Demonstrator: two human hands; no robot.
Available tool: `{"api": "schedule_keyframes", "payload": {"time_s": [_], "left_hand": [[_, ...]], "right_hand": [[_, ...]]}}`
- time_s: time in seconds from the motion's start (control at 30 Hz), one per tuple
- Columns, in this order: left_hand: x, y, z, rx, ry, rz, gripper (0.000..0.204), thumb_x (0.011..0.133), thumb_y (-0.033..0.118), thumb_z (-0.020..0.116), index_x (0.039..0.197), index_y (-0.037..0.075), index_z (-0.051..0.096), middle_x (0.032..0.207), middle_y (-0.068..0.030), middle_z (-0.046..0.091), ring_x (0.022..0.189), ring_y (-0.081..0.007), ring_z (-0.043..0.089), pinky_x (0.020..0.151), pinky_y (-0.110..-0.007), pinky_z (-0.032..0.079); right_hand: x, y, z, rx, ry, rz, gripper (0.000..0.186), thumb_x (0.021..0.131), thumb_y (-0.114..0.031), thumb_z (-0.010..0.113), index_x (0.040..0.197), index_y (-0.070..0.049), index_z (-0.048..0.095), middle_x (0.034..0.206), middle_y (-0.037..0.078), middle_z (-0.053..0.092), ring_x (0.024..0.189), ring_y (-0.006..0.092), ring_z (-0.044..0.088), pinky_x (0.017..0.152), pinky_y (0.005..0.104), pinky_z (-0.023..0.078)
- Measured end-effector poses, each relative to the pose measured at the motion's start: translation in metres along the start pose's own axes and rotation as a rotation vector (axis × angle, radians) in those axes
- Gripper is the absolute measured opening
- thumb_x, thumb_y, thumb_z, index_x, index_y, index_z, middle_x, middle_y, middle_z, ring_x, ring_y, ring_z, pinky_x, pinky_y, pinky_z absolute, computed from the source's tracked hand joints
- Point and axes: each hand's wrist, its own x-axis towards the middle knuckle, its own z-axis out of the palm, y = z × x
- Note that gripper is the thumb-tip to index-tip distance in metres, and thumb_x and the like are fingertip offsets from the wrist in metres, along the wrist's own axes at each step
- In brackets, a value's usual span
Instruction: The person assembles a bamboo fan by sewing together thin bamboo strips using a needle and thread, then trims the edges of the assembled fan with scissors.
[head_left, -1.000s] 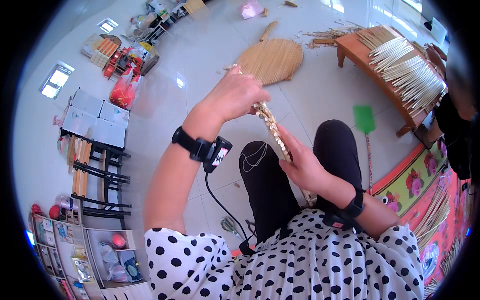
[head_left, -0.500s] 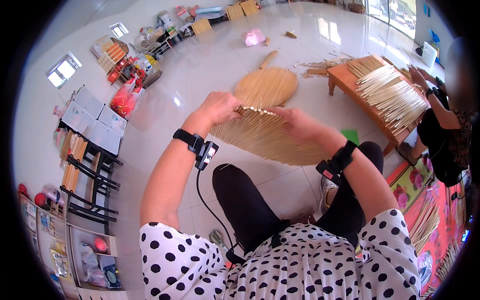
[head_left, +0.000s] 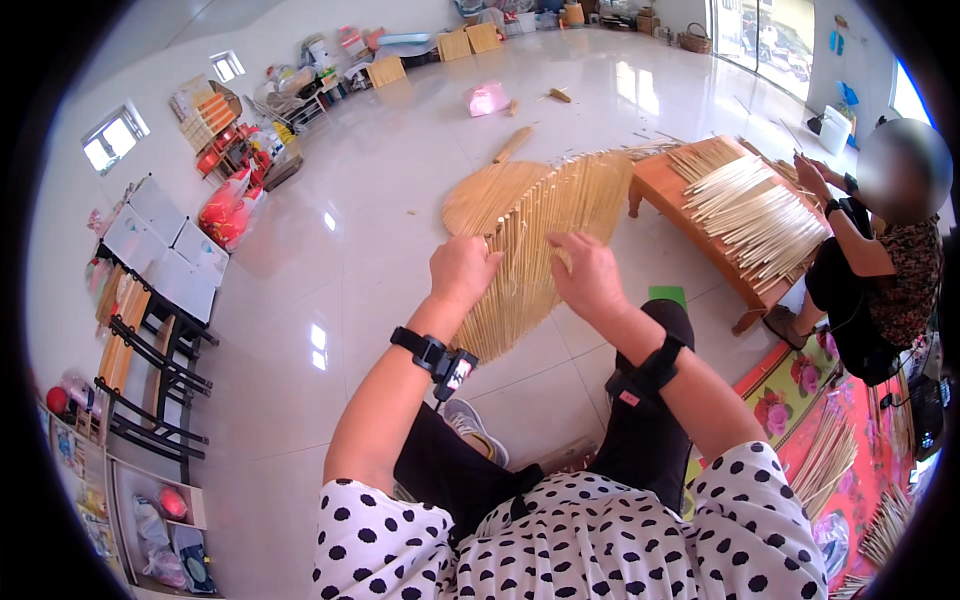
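A fan-shaped mat of thin straw-coloured stalks (head_left: 525, 290) hangs before me over the floor, its knobbly upper edge curving away to the far right. My left hand (head_left: 465, 272) is closed on the mat's near left edge. My right hand (head_left: 590, 278) is over the mat's right side with fingers curled inward; whatever lies between them is too small to make out. Behind the mat a round woven piece (head_left: 480, 195) of the same colour lies on the floor, partly covered by it.
To the right, a low wooden table (head_left: 650, 190) bears a pile of pale stalks (head_left: 755, 215), with another person (head_left: 870, 250) seated beyond it. More stalks (head_left: 828, 460) lie on a red flowered cloth (head_left: 775, 410). Folding black-framed furniture (head_left: 155, 380) stands left; a pink bag (head_left: 486, 98) sits on the floor ahead.
The mat has swung round and stretched out away from me, its edge now running to the far right. Both hands have come lower and the view has shifted slightly.
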Motion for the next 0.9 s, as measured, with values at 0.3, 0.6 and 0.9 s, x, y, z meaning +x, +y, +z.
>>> {"api": "schedule_keyframes", "payload": {"time_s": [0.3,0.6,0.9], "left_hand": [[-0.032,0.039,0.019,-0.043,0.052,-0.162,0.03,0.081,0.03,0.069,0.074,0.002,0.064,0.069,-0.019,0.066,0.07,-0.0391,0.065,0.064,-0.047,0.052],[-0.12,0.1,0.027,-0.525,-0.126,0.116,0.06,0.076,0.015,0.073,0.124,-0.001,0.041,0.107,-0.0194,0.054,0.095,-0.0384,0.059,0.074,-0.047,0.05],[-0.179,0.112,0.031,-0.831,-0.38,0.154,0.088,0.075,0.014,0.075,0.141,-0.011,0.022,0.133,-0.0299,0.036,0.117,-0.046,0.044,0.097,-0.046,0.042]], "right_hand": [[-0.015,-0.005,0.028,0.371,-0.009,0.169,0.033,0.086,-0.012,0.062,0.115,0.005,0.06,0.1,0.021,0.067,0.084,0.0307,0.069,0.074,0.0374,0.055],[-0.073,-0.016,-0.01,0.28,0.052,0.373,0.045,0.089,-0.019,0.062,0.119,0.014,0.052,0.096,0.025,0.063,0.083,0.0305,0.068,0.07,0.0358,0.054],[-0.137,-0.027,-0.033,0.297,0.061,0.458,0.045,0.089,-0.015,0.063,0.122,0.012,0.049,0.089,0.02,0.063,0.074,0.0233,0.065,0.067,0.032,0.052]]}}
